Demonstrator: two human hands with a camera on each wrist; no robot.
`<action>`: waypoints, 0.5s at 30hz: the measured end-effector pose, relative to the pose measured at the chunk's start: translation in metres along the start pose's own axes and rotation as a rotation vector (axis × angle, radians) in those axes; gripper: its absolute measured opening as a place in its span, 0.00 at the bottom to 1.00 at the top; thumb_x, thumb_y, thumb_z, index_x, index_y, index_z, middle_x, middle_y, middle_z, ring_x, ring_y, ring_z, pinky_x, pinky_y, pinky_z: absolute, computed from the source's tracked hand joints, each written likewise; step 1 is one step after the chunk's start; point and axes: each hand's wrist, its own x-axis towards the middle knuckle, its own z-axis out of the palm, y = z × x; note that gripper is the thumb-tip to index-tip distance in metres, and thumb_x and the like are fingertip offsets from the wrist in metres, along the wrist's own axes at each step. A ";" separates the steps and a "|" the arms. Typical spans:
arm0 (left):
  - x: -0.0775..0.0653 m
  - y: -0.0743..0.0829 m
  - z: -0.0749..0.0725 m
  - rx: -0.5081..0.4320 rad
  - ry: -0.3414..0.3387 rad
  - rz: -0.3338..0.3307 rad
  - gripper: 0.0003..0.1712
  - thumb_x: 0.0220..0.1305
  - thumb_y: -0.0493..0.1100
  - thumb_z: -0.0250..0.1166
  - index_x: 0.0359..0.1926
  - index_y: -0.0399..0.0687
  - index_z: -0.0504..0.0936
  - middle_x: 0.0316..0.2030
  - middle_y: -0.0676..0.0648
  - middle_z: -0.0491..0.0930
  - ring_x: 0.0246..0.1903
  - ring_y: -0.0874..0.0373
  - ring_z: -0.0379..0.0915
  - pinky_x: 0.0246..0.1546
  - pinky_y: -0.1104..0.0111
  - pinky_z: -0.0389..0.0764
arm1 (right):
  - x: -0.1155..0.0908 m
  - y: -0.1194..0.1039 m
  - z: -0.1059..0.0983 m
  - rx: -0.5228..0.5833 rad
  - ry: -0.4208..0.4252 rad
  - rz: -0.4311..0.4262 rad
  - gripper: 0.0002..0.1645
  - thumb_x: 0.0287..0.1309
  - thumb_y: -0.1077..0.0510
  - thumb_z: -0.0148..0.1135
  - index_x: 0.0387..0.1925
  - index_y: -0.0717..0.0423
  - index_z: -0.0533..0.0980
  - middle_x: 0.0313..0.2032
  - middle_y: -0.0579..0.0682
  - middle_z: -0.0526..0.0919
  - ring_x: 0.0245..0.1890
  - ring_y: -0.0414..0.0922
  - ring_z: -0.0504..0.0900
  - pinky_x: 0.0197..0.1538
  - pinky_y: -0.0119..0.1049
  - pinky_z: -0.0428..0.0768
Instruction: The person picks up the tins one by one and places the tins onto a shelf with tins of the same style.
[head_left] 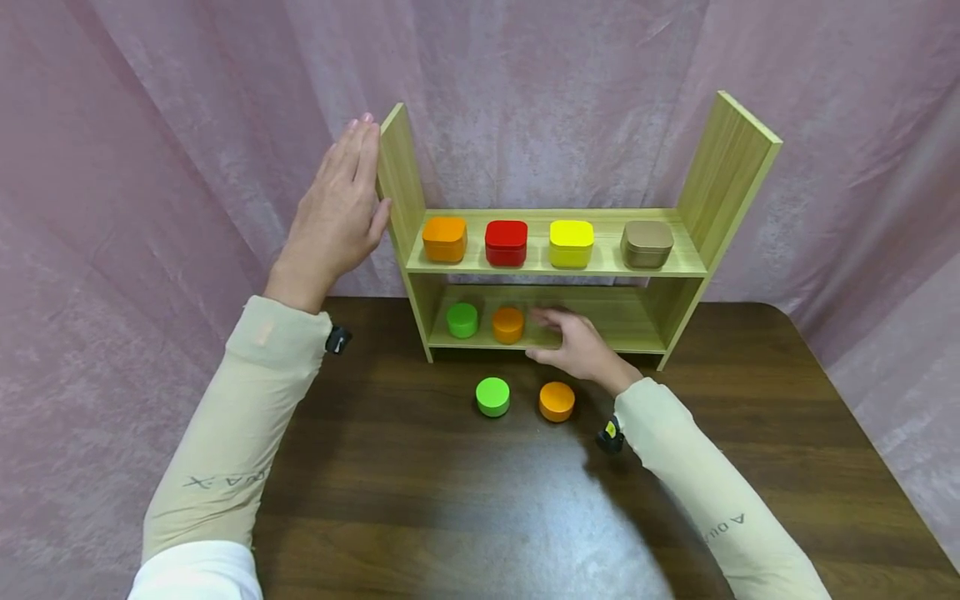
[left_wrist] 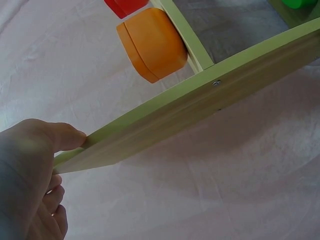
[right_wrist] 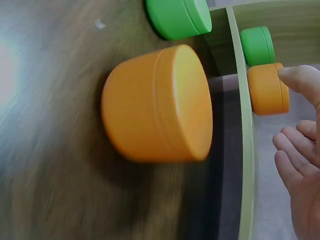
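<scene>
My left hand (head_left: pixel 333 204) is at the left side panel (head_left: pixel 401 158) of a small wooden shelf, fingers straight up along its outer face. In the left wrist view the thumb touches the panel's front edge. My right hand (head_left: pixel 577 343) reaches to the lower shelf board (head_left: pixel 626 321), thumb and fingers apart with nothing between them. Just left of it stands a round orange jar (head_left: pixel 508 326); in the right wrist view the thumb overlaps this jar's lid. Beside that jar is a round green jar (head_left: pixel 462 320).
On the upper board stand orange (head_left: pixel 445 240), red (head_left: pixel 506 243), yellow (head_left: pixel 572 244) and brown (head_left: pixel 647 244) squarish boxes. A second green jar (head_left: pixel 492 397) and a second orange jar (head_left: pixel 557 402) stand on the dark wooden table (head_left: pixel 420 475) in front. A pink curtain (head_left: pixel 540 108) hangs behind.
</scene>
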 end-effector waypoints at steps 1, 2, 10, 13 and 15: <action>0.000 0.000 0.000 0.001 -0.001 0.001 0.47 0.77 0.41 0.59 0.84 0.35 0.43 0.86 0.38 0.44 0.86 0.44 0.40 0.86 0.53 0.46 | -0.004 0.000 -0.003 -0.006 -0.005 -0.008 0.44 0.60 0.52 0.78 0.72 0.65 0.71 0.69 0.62 0.79 0.67 0.60 0.80 0.72 0.57 0.77; 0.000 0.000 0.000 0.000 -0.001 0.002 0.47 0.77 0.41 0.59 0.84 0.35 0.43 0.86 0.38 0.44 0.86 0.44 0.40 0.86 0.53 0.46 | -0.008 0.000 -0.006 -0.016 -0.010 -0.015 0.44 0.60 0.52 0.78 0.72 0.65 0.72 0.68 0.62 0.79 0.67 0.60 0.81 0.72 0.57 0.77; 0.001 0.000 0.000 -0.005 0.007 0.011 0.46 0.77 0.40 0.59 0.84 0.34 0.44 0.85 0.37 0.45 0.85 0.43 0.41 0.86 0.52 0.47 | -0.040 -0.003 -0.025 -0.075 -0.074 -0.064 0.45 0.60 0.49 0.78 0.72 0.63 0.71 0.66 0.62 0.80 0.67 0.60 0.80 0.70 0.58 0.78; 0.001 0.000 0.000 -0.010 0.005 0.007 0.46 0.77 0.40 0.59 0.84 0.34 0.44 0.85 0.38 0.45 0.85 0.43 0.41 0.86 0.52 0.47 | -0.051 -0.004 -0.029 -0.103 -0.081 -0.088 0.44 0.60 0.49 0.78 0.72 0.62 0.72 0.65 0.61 0.81 0.66 0.59 0.81 0.70 0.58 0.79; 0.001 0.000 0.000 -0.014 0.000 0.003 0.47 0.77 0.40 0.59 0.84 0.35 0.43 0.85 0.38 0.44 0.86 0.43 0.41 0.86 0.52 0.46 | -0.058 -0.003 -0.030 -0.122 -0.079 -0.103 0.44 0.59 0.48 0.78 0.71 0.63 0.73 0.64 0.60 0.82 0.64 0.58 0.82 0.69 0.57 0.79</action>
